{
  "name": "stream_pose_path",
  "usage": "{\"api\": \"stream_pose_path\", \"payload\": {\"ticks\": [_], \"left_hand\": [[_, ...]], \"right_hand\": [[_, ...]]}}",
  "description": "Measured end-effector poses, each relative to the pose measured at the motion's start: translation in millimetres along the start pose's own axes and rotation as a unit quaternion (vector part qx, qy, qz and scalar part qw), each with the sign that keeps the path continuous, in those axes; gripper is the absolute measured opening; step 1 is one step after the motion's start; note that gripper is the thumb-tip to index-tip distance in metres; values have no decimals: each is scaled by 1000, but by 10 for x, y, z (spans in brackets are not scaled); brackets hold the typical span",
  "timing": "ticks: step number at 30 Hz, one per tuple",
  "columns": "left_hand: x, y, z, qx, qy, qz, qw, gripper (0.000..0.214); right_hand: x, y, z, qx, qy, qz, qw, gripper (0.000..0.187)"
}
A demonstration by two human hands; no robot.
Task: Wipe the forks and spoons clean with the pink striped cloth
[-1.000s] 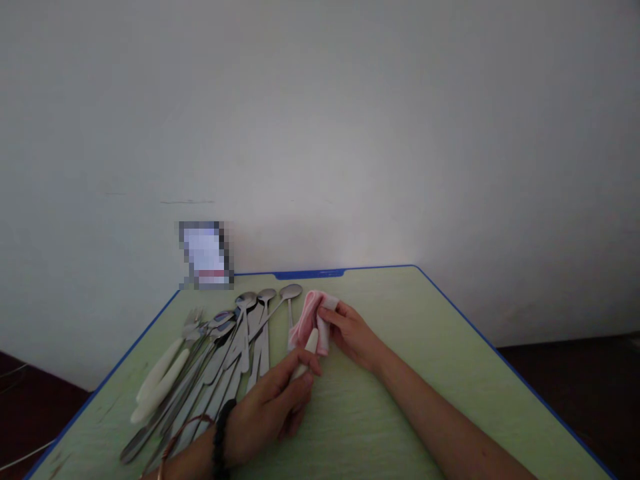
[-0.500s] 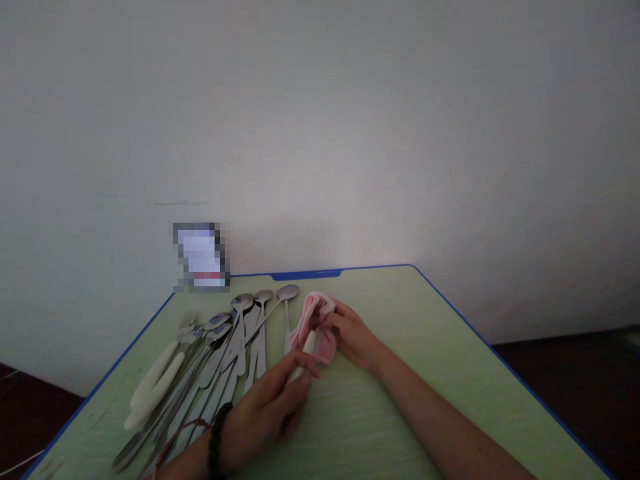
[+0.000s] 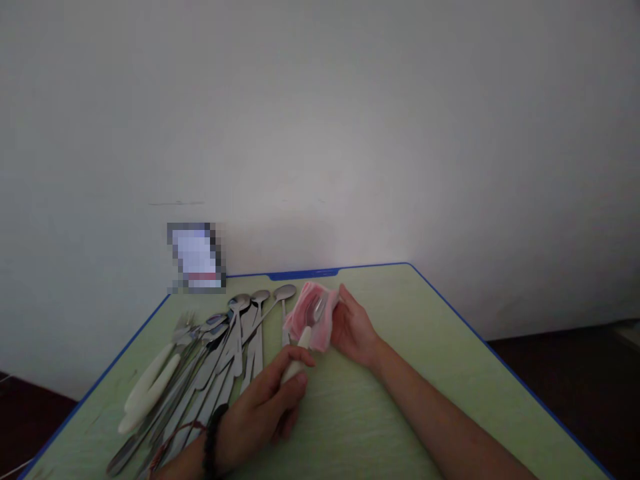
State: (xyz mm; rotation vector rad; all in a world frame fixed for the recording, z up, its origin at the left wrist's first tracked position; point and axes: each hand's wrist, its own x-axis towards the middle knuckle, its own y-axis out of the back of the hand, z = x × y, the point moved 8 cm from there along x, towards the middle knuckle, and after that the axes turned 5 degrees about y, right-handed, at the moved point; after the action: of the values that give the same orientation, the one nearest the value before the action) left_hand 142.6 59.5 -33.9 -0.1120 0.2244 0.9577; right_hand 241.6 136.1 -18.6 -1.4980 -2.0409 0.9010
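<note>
My left hand point(image 3: 277, 393) is closed around the white handle point(image 3: 300, 350) of a piece of cutlery, held tilted with its shiny metal head point(image 3: 316, 308) pointing away from me. I cannot tell whether that head is a spoon or a fork. A pink cloth point(image 3: 323, 337) lies spread behind and around the metal head. My right hand point(image 3: 354, 330) grips the cloth from its right side, the fingers partly hidden behind it. Left of my hands lies a pile of metal spoons point(image 3: 240, 303) and other cutlery, with white-handled pieces point(image 3: 150, 380) and fork tines point(image 3: 187, 319) at its left.
The pale green table point(image 3: 400, 407) has a blue edge and stands against a grey wall point(image 3: 320, 133). A blurred-out device with a lit screen point(image 3: 197, 257) leans at the back left. Spoon heads lie close to the cloth's left side.
My right hand has opened the folded cloth out, so the metal head now shows against it. The cloth has risen slightly, while my left hand keeps its hold on the handle.
</note>
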Motion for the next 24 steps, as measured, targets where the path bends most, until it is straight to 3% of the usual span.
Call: {"api": "stream_pose_path", "payload": {"ticks": [6,12,17,24], "left_hand": [[-23,-51,15,25,1,-29,999,39],[-8,-43,30,51,11,-28,998,35],[-8,-39,56,57,-1,-18,998,34],[-3,23,36,1,6,24,1000,32]], "right_hand": [[-2,32,92,-115,-8,-21,993,24],[12,61,104,-124,3,-16,992,24],[24,75,77,-102,16,12,995,24],[41,156,42,26,10,71,997,30]]}}
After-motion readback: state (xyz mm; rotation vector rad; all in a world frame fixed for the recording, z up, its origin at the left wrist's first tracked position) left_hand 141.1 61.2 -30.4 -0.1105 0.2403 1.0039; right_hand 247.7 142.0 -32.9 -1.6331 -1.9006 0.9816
